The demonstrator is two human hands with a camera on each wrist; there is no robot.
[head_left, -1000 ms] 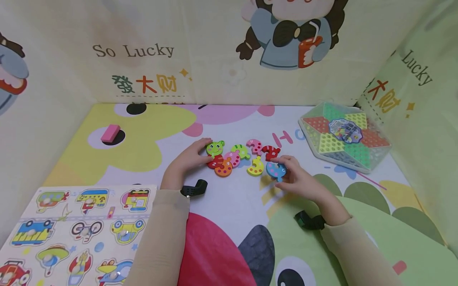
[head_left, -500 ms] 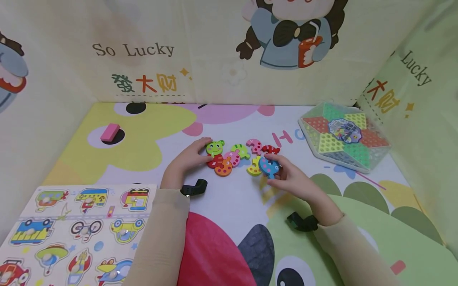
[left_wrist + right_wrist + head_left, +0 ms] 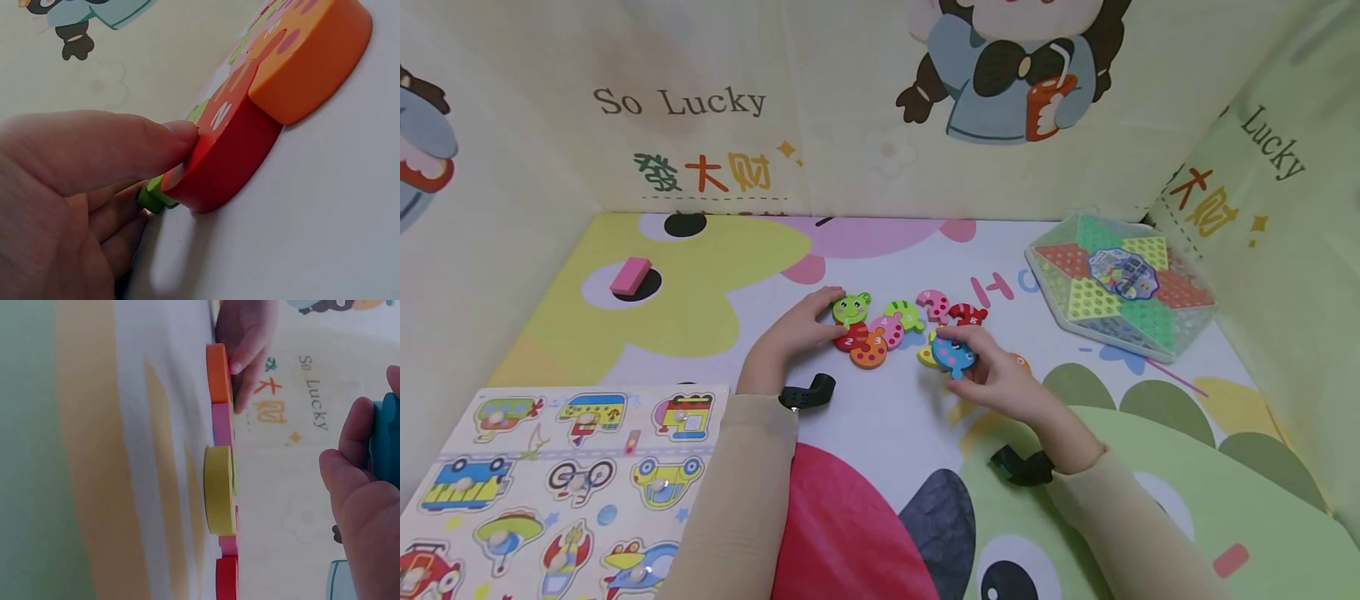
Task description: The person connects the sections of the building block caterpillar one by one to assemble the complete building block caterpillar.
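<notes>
My left hand (image 3: 797,333) holds the left end of a linked row of caterpillar puzzle pieces. In the left wrist view its thumb (image 3: 144,140) lies against the red piece (image 3: 228,147) numbered 2, with fingers by the green part behind. The row runs from a green smiling head (image 3: 850,309) through red, orange (image 3: 869,350), pink (image 3: 889,330) and striped green (image 3: 904,317). My right hand (image 3: 1000,375) pinches a blue spotted puzzle piece (image 3: 953,357) raised off the table. Partly hidden behind it is a yellow piece (image 3: 927,353).
A loose pink piece (image 3: 933,305) and a red piece (image 3: 968,315) lie beyond the right hand; an orange piece (image 3: 1020,361) peeks out beside it. A clear hexagonal box (image 3: 1120,283) stands back right. At left are a pink block (image 3: 632,276) and a vehicle puzzle board (image 3: 557,492).
My right hand has carried the blue piece leftward, over toward the yellow piece. An orange piece has come into view right of that hand. The left hand keeps its place.
</notes>
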